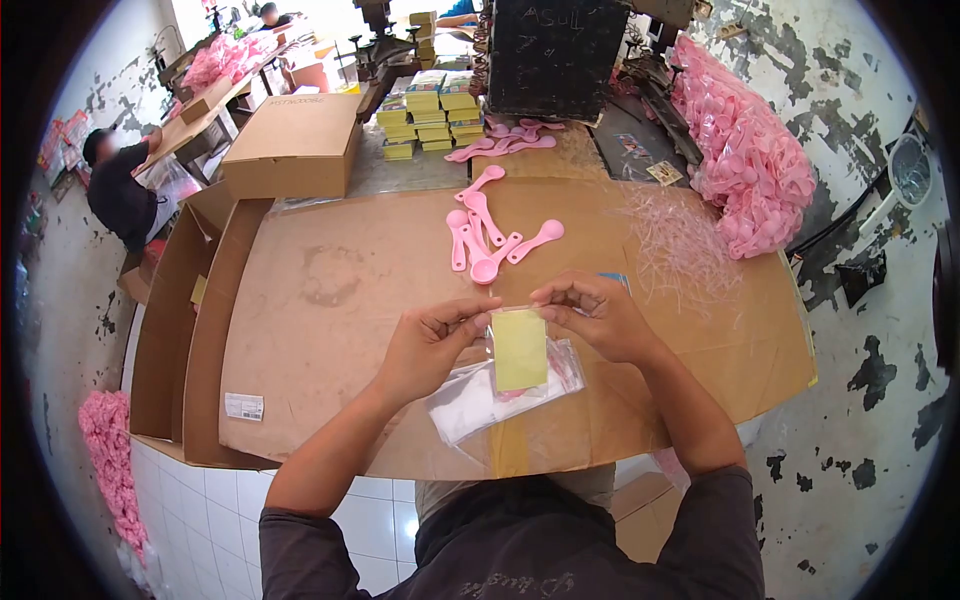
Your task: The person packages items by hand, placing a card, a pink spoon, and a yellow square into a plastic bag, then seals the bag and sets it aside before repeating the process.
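Observation:
Between both hands hangs a small clear plastic bag with a yellow card [520, 350] inside; something pink shows at its bottom end. My left hand [438, 340] pinches the bag's upper left corner, thumb against fingers. At the upper right corner, my right hand [594, 315] grips it the same way. Beneath the bag lies a stack of clear plastic bags [465, 405] on the cardboard-covered table. Several pink measuring spoons [485, 268] lie in a loose group beyond my hands. A bit of something blue [617, 279] shows behind my right hand.
An open cardboard box [205, 330] stands along the left edge, a closed carton [292, 135] behind it. Stacked yellow cards [425, 105] and more pink spoons [510, 140] sit at the back. Plastic strips [685, 240] and a big bag of pink spoons [745, 150] are right. A co-worker [125, 185] sits left.

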A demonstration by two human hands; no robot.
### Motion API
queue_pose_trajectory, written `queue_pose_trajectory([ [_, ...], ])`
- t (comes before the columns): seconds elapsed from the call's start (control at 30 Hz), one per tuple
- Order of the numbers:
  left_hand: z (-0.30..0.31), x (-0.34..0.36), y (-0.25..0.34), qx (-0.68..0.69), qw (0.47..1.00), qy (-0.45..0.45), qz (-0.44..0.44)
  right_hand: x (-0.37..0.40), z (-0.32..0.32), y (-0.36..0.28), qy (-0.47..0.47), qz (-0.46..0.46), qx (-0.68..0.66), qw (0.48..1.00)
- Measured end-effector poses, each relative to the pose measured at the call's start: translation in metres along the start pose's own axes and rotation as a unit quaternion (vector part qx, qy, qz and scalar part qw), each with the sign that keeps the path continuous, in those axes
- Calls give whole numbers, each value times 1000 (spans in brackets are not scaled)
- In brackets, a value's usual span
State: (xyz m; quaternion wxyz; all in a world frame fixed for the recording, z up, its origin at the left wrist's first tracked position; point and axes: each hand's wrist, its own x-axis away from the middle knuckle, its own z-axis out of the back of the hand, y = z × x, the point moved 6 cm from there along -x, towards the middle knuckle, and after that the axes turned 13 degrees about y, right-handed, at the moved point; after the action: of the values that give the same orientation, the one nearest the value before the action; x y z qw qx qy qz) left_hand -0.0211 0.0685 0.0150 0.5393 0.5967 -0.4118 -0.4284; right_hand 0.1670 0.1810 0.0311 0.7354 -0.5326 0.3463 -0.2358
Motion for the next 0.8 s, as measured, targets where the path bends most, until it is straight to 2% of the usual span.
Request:
queue_pose_trajectory([
  [0.1,1,0,4,18,1000,15,2,1,-7,-8,47,8,-61,997],
  [0.2,4,0,9,11,999,34,-16,8,-20,-33,-34,3,-61,998],
  [0.3,8,-2,12,21,999,27,-34,11,-22,-15,-91,-38,14,995],
  [0.37,11,-5,11,37,997,32,-64,7,-18,-6,-83,-57,-23,995],
  [0.47,-1,2,30,97,986,88,-105,3,-20,-18,-62,-65,-76,993],
  [0.57,2,3,19,39,998,-54,10,-2,-13,-33,-45,-71,-120,989],
  [0.6,15,0,21,34,999,-26,16,-5,-8,-35,-42,-75,-132,987],
  [0.67,46,-8,28,23,999,30,26,-21,27,-17,38,-48,26,998],
  [0.73,101,-16,38,75,982,153,-87,-26,63,-2,91,16,201,975],
  [0.8,140,-10,72,227,897,322,-200,-22,88,1,111,115,382,910],
])
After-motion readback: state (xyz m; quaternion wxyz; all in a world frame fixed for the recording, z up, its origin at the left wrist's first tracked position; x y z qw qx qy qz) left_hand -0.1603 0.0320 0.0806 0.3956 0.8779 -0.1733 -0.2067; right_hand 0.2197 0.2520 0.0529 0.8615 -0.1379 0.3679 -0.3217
